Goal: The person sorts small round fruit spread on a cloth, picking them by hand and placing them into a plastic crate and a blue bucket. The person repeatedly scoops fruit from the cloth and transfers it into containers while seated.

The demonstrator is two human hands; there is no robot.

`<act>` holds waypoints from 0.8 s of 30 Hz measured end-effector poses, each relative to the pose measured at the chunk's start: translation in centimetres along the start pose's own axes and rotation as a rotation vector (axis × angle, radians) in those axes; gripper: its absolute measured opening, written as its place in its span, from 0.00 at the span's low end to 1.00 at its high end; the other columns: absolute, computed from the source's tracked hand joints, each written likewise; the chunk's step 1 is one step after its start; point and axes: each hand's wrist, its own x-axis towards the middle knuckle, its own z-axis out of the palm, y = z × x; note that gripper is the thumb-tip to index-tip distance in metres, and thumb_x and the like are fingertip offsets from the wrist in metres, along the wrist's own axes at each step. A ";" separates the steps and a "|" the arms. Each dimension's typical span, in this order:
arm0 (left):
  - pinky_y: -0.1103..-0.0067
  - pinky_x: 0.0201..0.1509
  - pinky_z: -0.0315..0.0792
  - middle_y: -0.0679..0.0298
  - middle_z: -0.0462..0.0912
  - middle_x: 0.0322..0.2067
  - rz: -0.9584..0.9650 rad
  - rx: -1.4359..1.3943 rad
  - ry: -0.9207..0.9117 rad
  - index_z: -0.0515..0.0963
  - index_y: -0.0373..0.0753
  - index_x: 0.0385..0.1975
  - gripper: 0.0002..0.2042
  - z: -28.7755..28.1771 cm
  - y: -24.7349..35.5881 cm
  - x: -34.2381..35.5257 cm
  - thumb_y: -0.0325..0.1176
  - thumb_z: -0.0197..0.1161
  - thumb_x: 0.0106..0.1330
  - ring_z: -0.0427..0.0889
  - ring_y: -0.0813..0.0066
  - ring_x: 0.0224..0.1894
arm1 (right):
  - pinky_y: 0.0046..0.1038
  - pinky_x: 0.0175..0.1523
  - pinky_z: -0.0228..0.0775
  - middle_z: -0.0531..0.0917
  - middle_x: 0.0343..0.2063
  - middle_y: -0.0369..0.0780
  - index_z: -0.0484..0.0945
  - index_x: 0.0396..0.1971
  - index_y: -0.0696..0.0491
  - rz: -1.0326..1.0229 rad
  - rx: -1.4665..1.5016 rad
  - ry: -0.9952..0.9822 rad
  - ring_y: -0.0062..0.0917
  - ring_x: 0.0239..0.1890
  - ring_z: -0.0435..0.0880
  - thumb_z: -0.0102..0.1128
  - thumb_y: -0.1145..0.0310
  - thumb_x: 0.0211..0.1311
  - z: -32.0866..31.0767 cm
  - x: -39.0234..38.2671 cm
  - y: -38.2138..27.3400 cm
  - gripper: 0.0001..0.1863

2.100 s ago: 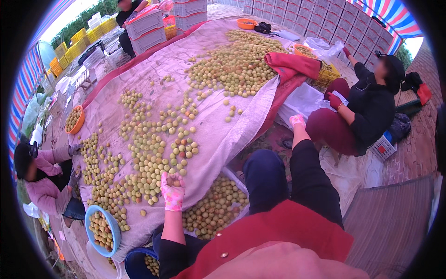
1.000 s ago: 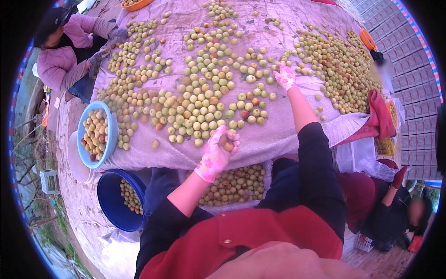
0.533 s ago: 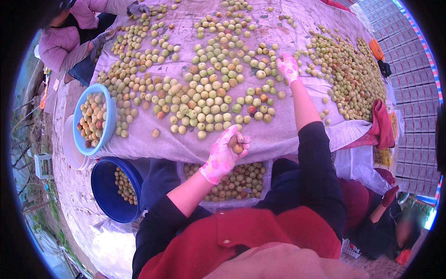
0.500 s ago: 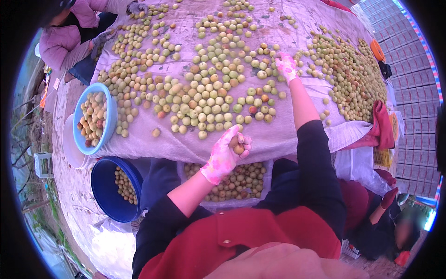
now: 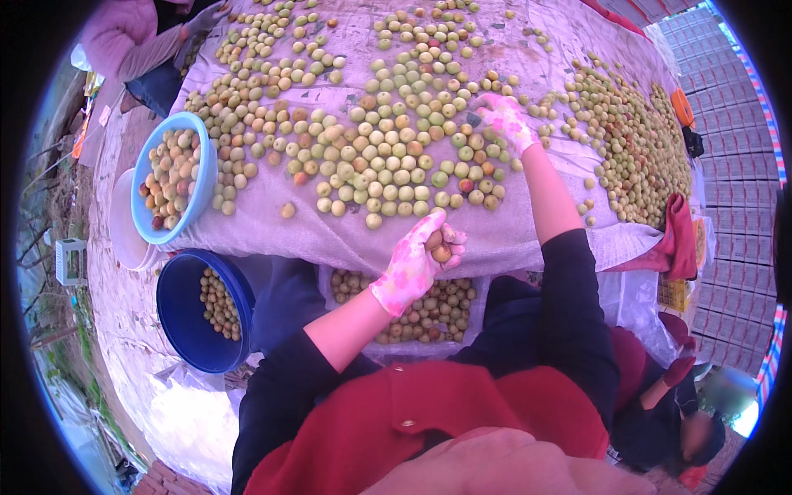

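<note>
Pale green, round jujubes (image 5: 388, 157), some with brown or red patches, lie spread over a whitish cloth (image 5: 322, 239) on the table before me. My left hand (image 5: 419, 260), in a white glove with pink blotches, is closed around a couple of brownish jujubes (image 5: 441, 252) at the near table edge. Farther out, my right hand (image 5: 505, 124), gloved alike, hovers over the right side of the spread jujubes. Its fingers reach left and stand apart, close to a small dark leaf-like scrap (image 5: 473, 120); no fruit shows in them.
Below my left hand sits a lined crate (image 5: 476, 322) of jujubes. Left of me are a light-blue basin (image 5: 212, 177) and a dark-blue bucket (image 5: 169, 309), both holding fruit. A larger heap (image 5: 631, 148) lies right. Other people work at far left and lower right.
My right hand has moved slightly left and down over the jujubes. My left hand, still holding its fruit, has shifted right. The whole view has shifted a little.
</note>
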 end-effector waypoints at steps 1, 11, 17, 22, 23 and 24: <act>0.76 0.41 0.75 0.59 0.83 0.37 0.010 0.005 -0.029 0.75 0.41 0.33 0.15 -0.2 -0.1 0.1 0.48 0.55 0.73 0.81 0.71 0.36 | 0.40 0.55 0.73 0.83 0.45 0.47 0.81 0.47 0.51 -0.063 -0.031 -0.014 0.39 0.49 0.81 0.59 0.62 0.60 1.0 -0.2 -0.5 0.17; 0.76 0.41 0.76 0.56 0.84 0.43 0.047 -0.018 -0.022 0.75 0.39 0.46 0.18 -0.2 -0.1 0.6 0.49 0.53 0.73 0.82 0.70 0.37 | 0.39 0.62 0.68 0.79 0.55 0.47 0.75 0.56 0.52 -0.106 -0.344 -0.164 0.39 0.58 0.77 0.62 0.60 0.61 3.2 -1.6 -7.5 0.24; 0.71 0.43 0.74 0.54 0.81 0.48 0.196 -0.236 -0.068 0.71 0.41 0.57 0.22 0.3 0.7 0.6 0.50 0.48 0.74 0.81 0.63 0.40 | 0.31 0.66 0.64 0.77 0.59 0.41 0.73 0.60 0.55 -0.060 0.616 -0.424 0.26 0.61 0.74 0.59 0.57 0.66 -4.2 -8.5 -14.8 0.26; 0.75 0.42 0.73 0.59 0.82 0.48 0.171 -0.304 -0.236 0.71 0.43 0.60 0.25 0.7 2.6 0.0 0.54 0.45 0.74 0.83 0.65 0.43 | 0.29 0.63 0.67 0.81 0.52 0.42 0.77 0.54 0.61 -0.131 0.859 -0.407 0.25 0.55 0.79 0.58 0.56 0.67 -4.7 -9.9 -18.6 0.25; 0.75 0.41 0.74 0.60 0.82 0.48 0.162 -0.285 -0.266 0.71 0.44 0.60 0.26 0.8 2.9 -0.2 0.55 0.45 0.74 0.83 0.65 0.44 | 0.29 0.62 0.68 0.83 0.51 0.42 0.78 0.53 0.60 -0.063 0.847 -0.368 0.25 0.54 0.79 0.58 0.58 0.67 -3.7 -8.9 -18.6 0.23; 0.76 0.41 0.74 0.61 0.83 0.48 0.154 -0.267 -0.295 0.72 0.44 0.61 0.26 1.0 3.2 -0.4 0.55 0.44 0.74 0.84 0.66 0.44 | 0.29 0.61 0.69 0.84 0.49 0.41 0.79 0.52 0.59 0.004 0.834 -0.330 0.25 0.53 0.80 0.57 0.59 0.68 -2.3 -7.8 -18.5 0.21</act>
